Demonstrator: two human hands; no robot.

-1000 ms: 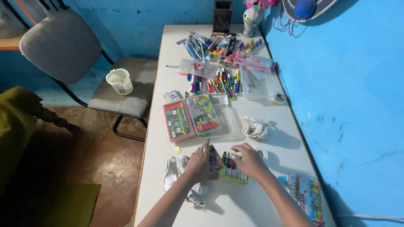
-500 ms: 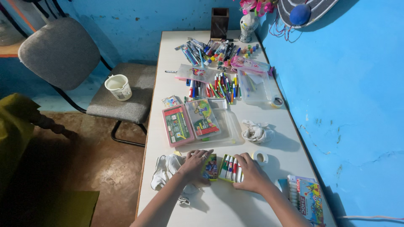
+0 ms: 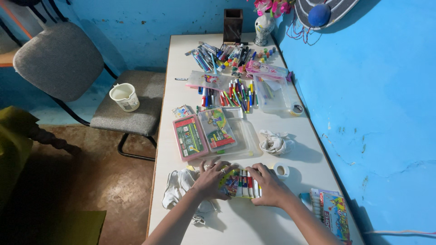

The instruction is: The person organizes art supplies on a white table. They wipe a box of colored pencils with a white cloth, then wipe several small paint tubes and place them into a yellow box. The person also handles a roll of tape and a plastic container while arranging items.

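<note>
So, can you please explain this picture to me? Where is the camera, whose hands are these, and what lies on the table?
The camera sits on a person's head and looks down, so the two bare hands are that person's own. The left hand and right hand both press on a small green-edged box of coloured markers, which lies on the long white table. Farther away lie a pink flat case, a crumpled white cloth, a small roll of tape and many loose coloured pens.

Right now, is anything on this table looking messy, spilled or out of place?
Yes. Many loose markers lie scattered at the far end, outside the clear box. A crumpled white cloth sits mid-table, another white cloth beside the left hand.
</note>
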